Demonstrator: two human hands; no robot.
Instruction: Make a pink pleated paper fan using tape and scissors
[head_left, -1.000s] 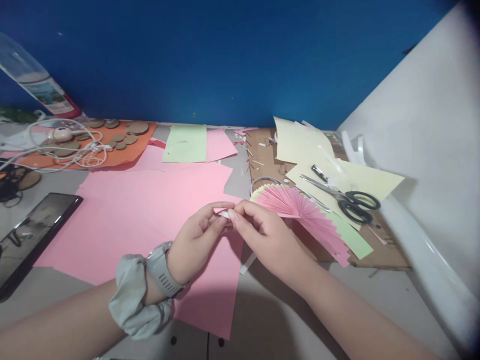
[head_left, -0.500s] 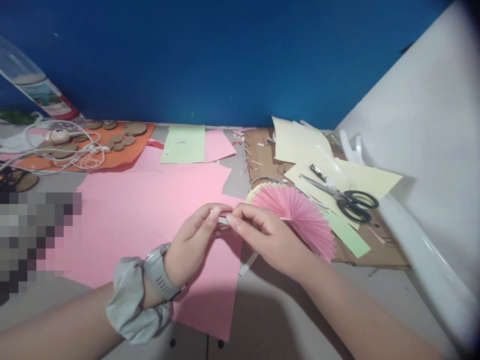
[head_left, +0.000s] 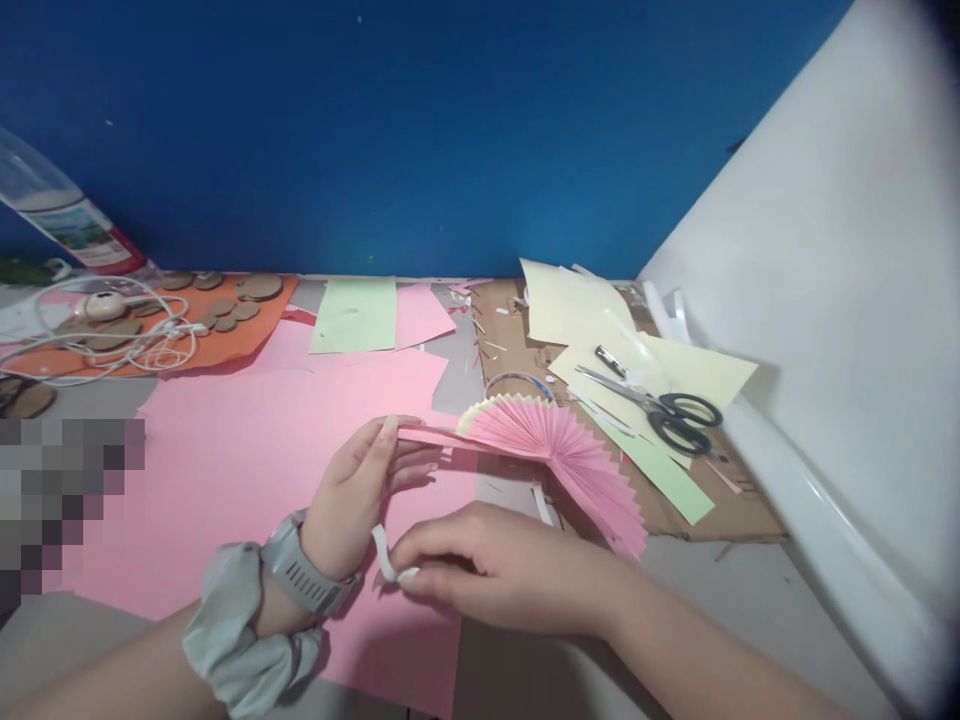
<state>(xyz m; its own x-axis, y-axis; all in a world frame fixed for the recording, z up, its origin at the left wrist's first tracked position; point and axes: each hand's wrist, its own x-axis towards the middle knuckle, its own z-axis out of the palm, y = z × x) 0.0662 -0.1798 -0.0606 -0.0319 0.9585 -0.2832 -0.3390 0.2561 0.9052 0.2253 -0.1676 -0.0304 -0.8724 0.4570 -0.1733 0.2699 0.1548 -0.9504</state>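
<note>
A pleated paper fan (head_left: 544, 428), pink with a pale yellow edge on one side, spreads to the right of my hands. My left hand (head_left: 356, 475) pinches the end of its long folded pink edge between thumb and fingers. Lower down and nearer to me, my right hand (head_left: 480, 570) is closed on a short curled white strip (head_left: 384, 553), held at its lower end between thumb and forefinger. The two hands are apart. Under them lies a large pink paper sheet (head_left: 247, 480).
Black-handled scissors (head_left: 667, 415) and a small cutter (head_left: 611, 360) rest on pale yellow paper (head_left: 675, 360) over cardboard (head_left: 750, 510). At the left are a bottle (head_left: 75, 225), a white cable (head_left: 161, 350) and cardboard discs on orange paper (head_left: 247, 345). A blue wall (head_left: 420, 130) rises behind.
My right hand has left the fan's edge and moved down towards me with the white strip in its fingers. My left hand keeps hold of the folded edge, now in plain sight.
</note>
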